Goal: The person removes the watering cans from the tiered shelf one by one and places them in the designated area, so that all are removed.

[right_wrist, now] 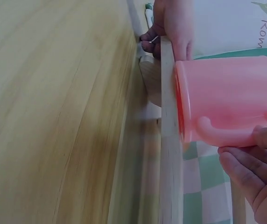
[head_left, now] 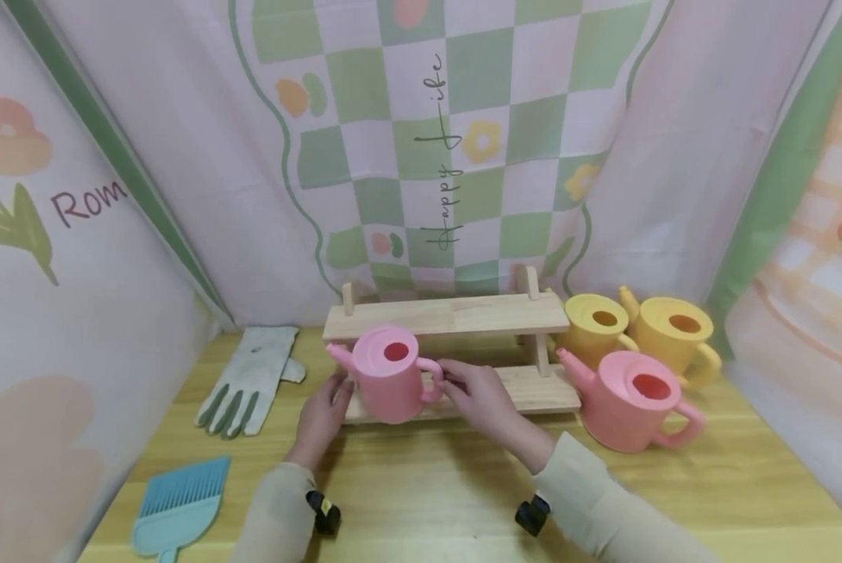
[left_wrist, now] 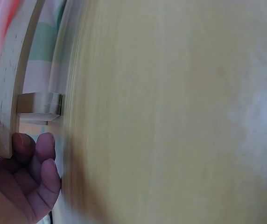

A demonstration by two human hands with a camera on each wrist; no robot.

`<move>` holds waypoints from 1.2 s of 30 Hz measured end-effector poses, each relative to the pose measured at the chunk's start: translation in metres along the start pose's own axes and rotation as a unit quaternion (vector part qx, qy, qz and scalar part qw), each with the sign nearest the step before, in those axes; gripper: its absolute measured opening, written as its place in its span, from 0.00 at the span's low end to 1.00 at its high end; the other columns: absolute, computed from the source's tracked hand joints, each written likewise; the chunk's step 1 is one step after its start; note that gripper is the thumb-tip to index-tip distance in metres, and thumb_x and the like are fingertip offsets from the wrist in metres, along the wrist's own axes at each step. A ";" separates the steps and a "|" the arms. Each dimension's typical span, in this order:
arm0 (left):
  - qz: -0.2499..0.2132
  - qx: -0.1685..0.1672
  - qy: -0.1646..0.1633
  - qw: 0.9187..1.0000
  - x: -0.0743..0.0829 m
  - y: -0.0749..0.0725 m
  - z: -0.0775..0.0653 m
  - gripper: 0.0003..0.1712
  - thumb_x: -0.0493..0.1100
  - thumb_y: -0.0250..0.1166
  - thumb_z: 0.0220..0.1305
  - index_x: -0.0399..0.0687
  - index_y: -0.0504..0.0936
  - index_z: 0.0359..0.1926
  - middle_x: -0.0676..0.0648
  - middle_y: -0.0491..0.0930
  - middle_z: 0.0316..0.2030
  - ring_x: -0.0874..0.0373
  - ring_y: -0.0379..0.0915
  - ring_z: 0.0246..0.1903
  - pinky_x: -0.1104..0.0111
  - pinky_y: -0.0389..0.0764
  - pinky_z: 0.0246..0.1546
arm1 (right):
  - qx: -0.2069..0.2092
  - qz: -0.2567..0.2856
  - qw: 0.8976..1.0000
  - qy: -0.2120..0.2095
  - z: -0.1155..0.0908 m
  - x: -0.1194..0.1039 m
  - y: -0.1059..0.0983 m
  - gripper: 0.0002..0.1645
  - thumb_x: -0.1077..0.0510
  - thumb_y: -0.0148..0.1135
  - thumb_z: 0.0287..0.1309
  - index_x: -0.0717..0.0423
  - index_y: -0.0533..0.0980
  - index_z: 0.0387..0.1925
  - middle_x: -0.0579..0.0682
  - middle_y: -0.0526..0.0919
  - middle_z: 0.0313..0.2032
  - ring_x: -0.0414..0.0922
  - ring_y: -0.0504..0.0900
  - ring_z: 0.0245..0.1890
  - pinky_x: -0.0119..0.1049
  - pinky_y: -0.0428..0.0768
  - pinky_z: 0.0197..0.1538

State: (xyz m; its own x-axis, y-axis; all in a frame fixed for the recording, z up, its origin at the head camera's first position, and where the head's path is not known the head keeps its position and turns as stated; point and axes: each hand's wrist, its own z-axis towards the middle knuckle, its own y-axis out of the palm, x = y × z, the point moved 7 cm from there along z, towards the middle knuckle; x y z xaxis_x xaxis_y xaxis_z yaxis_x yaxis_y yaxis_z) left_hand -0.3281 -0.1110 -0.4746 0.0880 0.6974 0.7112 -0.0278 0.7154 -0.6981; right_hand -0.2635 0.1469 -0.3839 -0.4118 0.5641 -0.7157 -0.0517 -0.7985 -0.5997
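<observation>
A pink watering can (head_left: 391,387) stands upright at the left part of the lower board of a two-tier wooden shelf (head_left: 533,391), its spout pointing left. My right hand (head_left: 482,397) pinches the can's handle (right_wrist: 229,136) between thumb and fingers. At the shelf's left end my left hand (head_left: 324,414) grips the lower board (left_wrist: 11,79), with fingers curled beneath it. The left thumb is mostly out of sight in the left wrist view.
Another pink watering can (head_left: 628,403) stands right of the shelf, before two yellow watering cans (head_left: 589,332). White gloves with grey-green fingertips (head_left: 252,379) lie at the left. A blue brush (head_left: 181,504) lies nearer the front. Printed curtains (head_left: 463,156) hang behind.
</observation>
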 end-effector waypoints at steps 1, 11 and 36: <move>0.000 -0.001 0.000 1.000 0.000 0.000 0.000 0.28 0.58 0.50 0.74 0.51 0.71 0.68 0.38 0.71 0.64 0.37 0.66 0.62 0.44 0.66 0.62 | 0.005 -0.003 1.000 -0.002 -0.002 0.000 -0.002 0.13 0.63 0.63 0.63 0.56 0.82 0.49 0.49 0.87 0.40 0.40 0.83 0.36 0.33 0.84 0.39; 0.002 0.001 -0.006 1.000 -0.001 0.003 0.000 0.27 0.57 0.51 0.74 0.51 0.71 0.67 0.38 0.72 0.63 0.37 0.66 0.62 0.43 0.65 0.62 | 0.032 0.000 0.999 -0.016 -0.022 0.000 -0.035 0.13 0.63 0.63 0.63 0.57 0.82 0.50 0.49 0.87 0.39 0.40 0.84 0.37 0.34 0.85 0.40; -0.010 -0.010 -0.016 1.000 -0.002 0.002 0.000 0.30 0.58 0.50 0.74 0.49 0.69 0.69 0.37 0.71 0.64 0.36 0.66 0.62 0.43 0.65 0.62 | 0.158 -0.056 0.985 -0.048 -0.094 0.014 -0.168 0.18 0.78 0.65 0.51 0.71 0.80 0.46 0.52 0.87 0.38 0.23 0.80 0.39 0.18 0.79 0.38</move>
State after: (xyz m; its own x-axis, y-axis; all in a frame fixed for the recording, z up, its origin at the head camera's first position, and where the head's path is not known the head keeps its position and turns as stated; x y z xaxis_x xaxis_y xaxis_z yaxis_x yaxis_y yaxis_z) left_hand -0.3281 -0.1112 -0.4771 0.0566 0.6848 0.7265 -0.0059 0.7279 -0.6857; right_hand -0.1751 0.3086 -0.3262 -0.4709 0.6414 -0.6057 -0.3763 -0.7670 -0.5197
